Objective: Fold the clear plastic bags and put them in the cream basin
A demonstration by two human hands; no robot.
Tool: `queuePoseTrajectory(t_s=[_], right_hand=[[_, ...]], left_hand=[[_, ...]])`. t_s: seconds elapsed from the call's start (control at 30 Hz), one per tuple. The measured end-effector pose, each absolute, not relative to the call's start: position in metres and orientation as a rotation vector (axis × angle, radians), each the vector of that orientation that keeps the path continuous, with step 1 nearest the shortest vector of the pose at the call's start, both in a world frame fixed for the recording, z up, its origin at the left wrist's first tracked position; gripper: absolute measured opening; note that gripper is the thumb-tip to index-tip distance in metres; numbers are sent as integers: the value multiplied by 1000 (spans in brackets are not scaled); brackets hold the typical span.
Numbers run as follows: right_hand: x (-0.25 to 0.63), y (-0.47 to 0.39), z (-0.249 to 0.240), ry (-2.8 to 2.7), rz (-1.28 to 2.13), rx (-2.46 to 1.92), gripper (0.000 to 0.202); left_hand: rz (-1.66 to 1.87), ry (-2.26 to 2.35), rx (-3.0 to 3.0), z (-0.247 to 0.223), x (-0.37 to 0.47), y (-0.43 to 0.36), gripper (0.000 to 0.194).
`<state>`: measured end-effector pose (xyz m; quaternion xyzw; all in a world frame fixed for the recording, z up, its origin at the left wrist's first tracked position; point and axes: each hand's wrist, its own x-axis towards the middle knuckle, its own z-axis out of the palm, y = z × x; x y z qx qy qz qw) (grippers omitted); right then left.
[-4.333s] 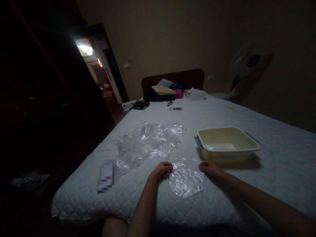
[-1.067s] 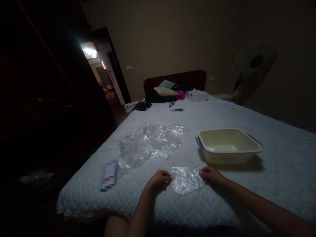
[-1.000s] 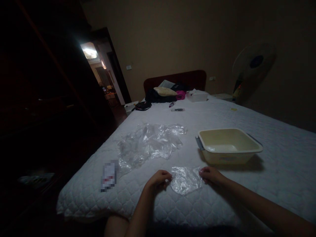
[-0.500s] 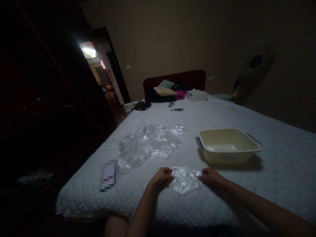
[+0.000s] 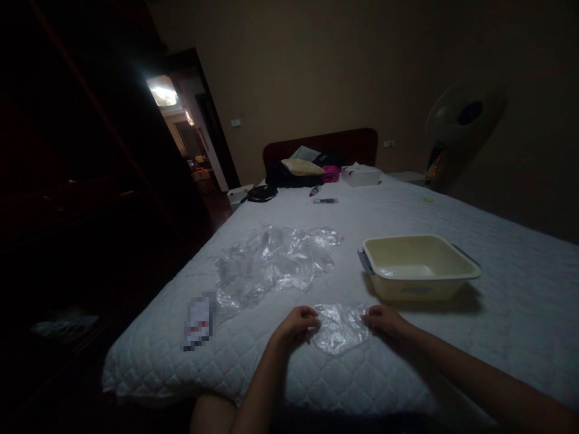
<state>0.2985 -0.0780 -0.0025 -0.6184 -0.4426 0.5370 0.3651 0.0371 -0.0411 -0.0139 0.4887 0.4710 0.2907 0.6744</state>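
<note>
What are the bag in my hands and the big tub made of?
The bag looks like thin, clear, shiny plastic: it's see-through and crinkly. The tub seems to be stiff, smooth cream plastic, since its walls hold their shape and look slightly see-through.

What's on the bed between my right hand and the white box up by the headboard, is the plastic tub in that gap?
No, the head view shows the tub right of that line; between right hand and white box I see only bare bedding.
</note>
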Motion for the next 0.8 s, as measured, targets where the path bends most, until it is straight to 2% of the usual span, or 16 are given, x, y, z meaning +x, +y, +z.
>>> queuePoseTrajectory(t_s=[0.2, 0.37, 0.5, 0.63, 0.8], right_hand=[[296, -78, -11, -1079, 1337, -1548, 23], [294, -79, -5, -961, 1449, -1543, 28], [294, -78, -11, -1065, 1387, -1551, 36], [296, -78, -20, -1174, 1251, -1555, 32], [299, -78, -23, -1162, 1285, -1513, 27]], left_hand=[[652, 1058, 1102, -15, 36, -42, 38], [671, 1042, 1096, -12, 37, -43, 39], [683, 1045, 1091, -10, 38, -44, 40], [681, 1054, 1094, -12, 38, -43, 40], [737, 1084, 1097, -15, 40, -44, 39]])
